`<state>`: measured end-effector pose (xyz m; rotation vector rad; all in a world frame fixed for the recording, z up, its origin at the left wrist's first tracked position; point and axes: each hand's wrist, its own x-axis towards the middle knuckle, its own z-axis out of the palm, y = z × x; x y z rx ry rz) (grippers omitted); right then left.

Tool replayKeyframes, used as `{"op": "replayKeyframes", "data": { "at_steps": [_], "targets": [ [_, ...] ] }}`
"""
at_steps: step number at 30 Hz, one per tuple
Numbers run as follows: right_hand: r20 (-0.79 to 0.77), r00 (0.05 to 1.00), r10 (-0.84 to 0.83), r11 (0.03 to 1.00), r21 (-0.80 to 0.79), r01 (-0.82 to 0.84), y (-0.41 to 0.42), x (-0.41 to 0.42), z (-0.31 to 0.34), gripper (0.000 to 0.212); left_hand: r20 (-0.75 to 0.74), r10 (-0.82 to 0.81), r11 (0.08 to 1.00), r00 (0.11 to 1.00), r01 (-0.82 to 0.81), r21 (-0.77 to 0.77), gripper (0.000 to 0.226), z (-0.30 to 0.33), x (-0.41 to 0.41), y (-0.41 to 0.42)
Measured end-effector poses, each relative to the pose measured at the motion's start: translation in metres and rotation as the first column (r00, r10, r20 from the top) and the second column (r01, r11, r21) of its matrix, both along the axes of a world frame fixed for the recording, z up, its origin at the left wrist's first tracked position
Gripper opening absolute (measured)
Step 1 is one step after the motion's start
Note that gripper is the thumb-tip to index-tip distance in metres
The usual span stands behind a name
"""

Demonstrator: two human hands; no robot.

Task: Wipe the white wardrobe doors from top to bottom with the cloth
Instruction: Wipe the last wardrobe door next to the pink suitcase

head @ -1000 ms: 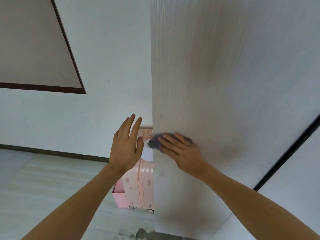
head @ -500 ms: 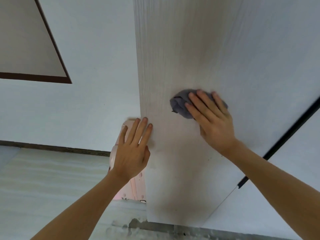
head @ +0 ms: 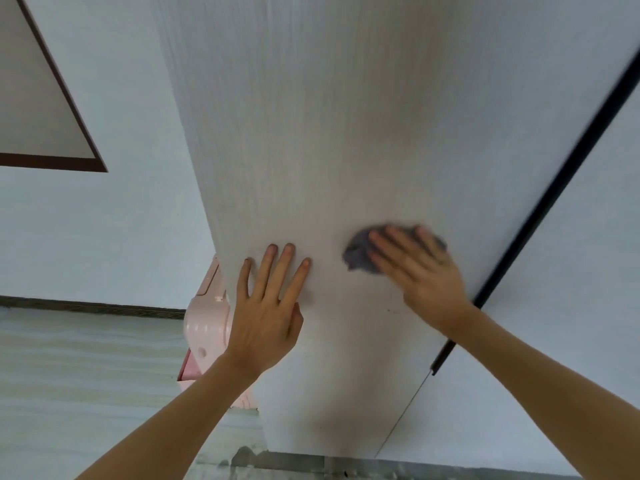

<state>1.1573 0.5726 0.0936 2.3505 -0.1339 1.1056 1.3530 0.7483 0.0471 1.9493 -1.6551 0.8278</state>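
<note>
A white wardrobe door (head: pixel 346 116) with fine vertical grain fills the middle of the head view. My right hand (head: pixel 420 275) presses a small grey cloth (head: pixel 360 256) flat against the door with straight fingers; the cloth shows past my fingertips, blurred by motion. My left hand (head: pixel 268 306) lies flat on the door near its left edge, fingers spread and straight, holding nothing. A black vertical handle strip (head: pixel 540 216) runs along the door's right edge, with a second white door (head: pixel 571 323) beyond it.
A pink suitcase (head: pixel 207 317) stands on the floor just left of the wardrobe, partly behind the door. A white wall (head: pixel 104 237) with a dark skirting board lies to the left. Pale floor (head: pixel 86 375) spreads below.
My right hand has swept the cloth from the door's left edge up and across to the right. My left hand came out of the air and settled flat on the door.
</note>
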Motion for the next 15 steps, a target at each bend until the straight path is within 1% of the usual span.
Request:
{"op": "replayKeyframes", "data": {
  "at_steps": [2,3,4,5,6,7,8,9,10,11,12,13,15],
  "targets": [
    [0.206,0.978,-0.045,0.998,0.054,0.035,-0.008,-0.006,0.014,0.044,-0.004,-0.010,1.000,1.000,0.010,-0.010,0.051,-0.001,-0.015,-0.009],
    [0.272,0.960,-0.064,0.995,0.089,0.041,-0.008,-0.005,0.010,0.047,-0.006,-0.015,1.000,1.000,0.014,-0.014,0.049,-0.002,-0.020,-0.013],
    [0.303,0.949,-0.085,0.993,0.103,0.057,-0.008,-0.005,-0.001,0.050,0.002,-0.013,1.000,1.000,0.013,-0.019,0.049,-0.003,-0.025,-0.018],
    [0.292,0.951,-0.100,0.991,0.111,0.070,-0.008,-0.005,-0.020,0.052,0.015,-0.002,1.000,1.000,0.002,-0.028,0.050,-0.006,-0.027,-0.023],
    [0.228,0.969,-0.097,0.992,0.100,0.076,-0.008,-0.007,-0.046,0.053,0.029,0.012,0.999,1.000,-0.010,-0.041,0.050,-0.009,-0.030,-0.028],
    [0.110,0.992,-0.066,0.997,0.053,0.060,-0.011,-0.014,-0.077,0.054,0.045,0.022,0.998,0.999,-0.020,-0.061,0.050,-0.016,-0.033,-0.033],
    [-0.066,0.998,-0.022,1.000,-0.019,0.020,-0.014,-0.022,-0.104,0.051,0.055,0.032,0.996,0.998,-0.027,-0.079,0.049,-0.023,-0.036,-0.037],
    [-0.262,0.965,0.004,0.994,-0.107,-0.033,-0.017,-0.032,-0.125,0.045,0.067,0.039,0.995,0.997,-0.033,-0.096,0.048,-0.030,-0.038,-0.040],
    [-0.398,0.917,0.001,0.981,-0.176,-0.077,-0.022,-0.041,-0.136,0.039,0.080,0.043,0.993,0.996,-0.034,-0.115,0.049,-0.037,-0.042,-0.043],
    [-0.466,0.885,-0.015,0.974,-0.206,-0.093,-0.026,-0.046,-0.135,0.036,0.090,0.050,0.991,0.995,-0.038,-0.130,0.050,-0.040,-0.044,-0.046],
    [-0.468,0.884,-0.016,0.969,-0.226,-0.103,-0.030,-0.050,-0.129,0.034,0.104,0.053,0.988,0.993,-0.037,-0.151,0.052,-0.041,-0.046,-0.050],
    [-0.433,0.901,-0.003,0.965,-0.237,-0.110,-0.034,-0.054,-0.117,0.034,0.127,0.057,0.983,0.990,-0.033,-0.179,0.052,-0.041,-0.049,-0.055],
    [-0.319,0.948,0.024,0.944,-0.304,-0.126,-0.043,-0.058,-0.074,0.032,0.162,0.056,0.975,0.985,-0.019,-0.223,0.052,-0.034,-0.052,-0.063]
  ]
}}
